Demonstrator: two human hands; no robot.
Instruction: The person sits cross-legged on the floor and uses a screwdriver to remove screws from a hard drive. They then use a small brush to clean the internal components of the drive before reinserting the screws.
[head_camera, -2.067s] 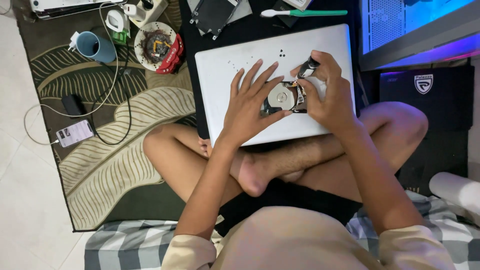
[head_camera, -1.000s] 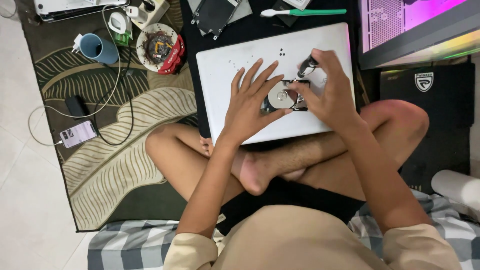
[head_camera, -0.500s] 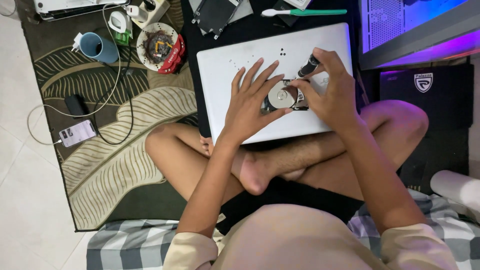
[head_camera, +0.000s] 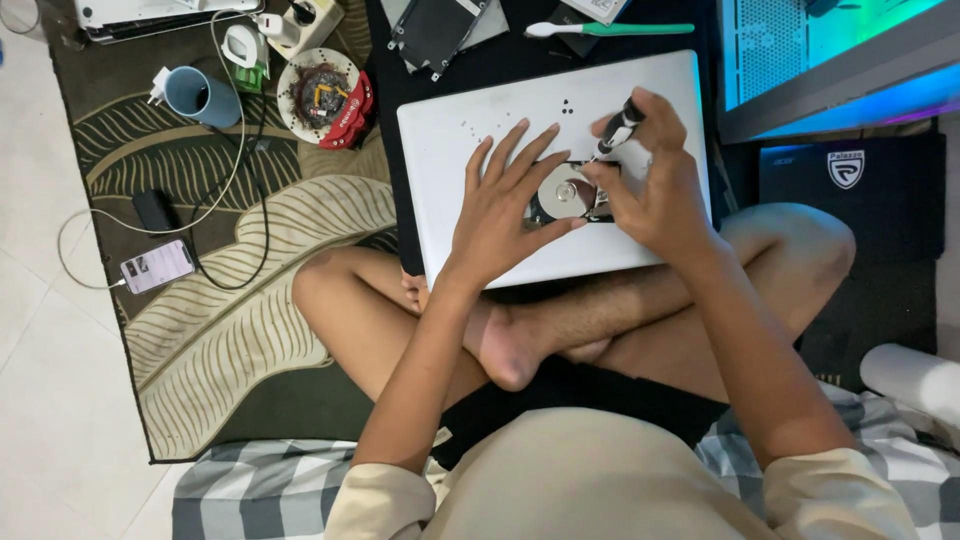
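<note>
The person sits cross-legged on a leaf-patterned rug (head_camera: 200, 330), both forearms reaching forward over the knees to a closed white laptop (head_camera: 470, 170) that rests across the lap. The left hand (head_camera: 500, 215) lies palm down on the lid with its fingers spread wide, the fingertips pressing on the near and left edges of an opened hard disk drive (head_camera: 568, 193), whose shiny round platter shows between the two hands. The right hand (head_camera: 655, 190) is curled around a small black-handled screwdriver (head_camera: 618, 125), held tilted, its tip coming down at the drive's upper right part. The drive sits on the laptop lid, right of the lid's middle. A few tiny dark screws (head_camera: 567, 105) lie loose on the lid beyond the hands.

Farther left on the rug, a phone (head_camera: 157, 266) lies face up with a white cable plugged in. Beyond it a blue mug (head_camera: 200, 96) lies tipped on its side; what it holds cannot be seen. Just right of the mug stands a round white dish (head_camera: 322, 92) filled with small dark parts, a red piece at its right rim. At the far edge lies a green-handled toothbrush (head_camera: 610, 29).
</note>
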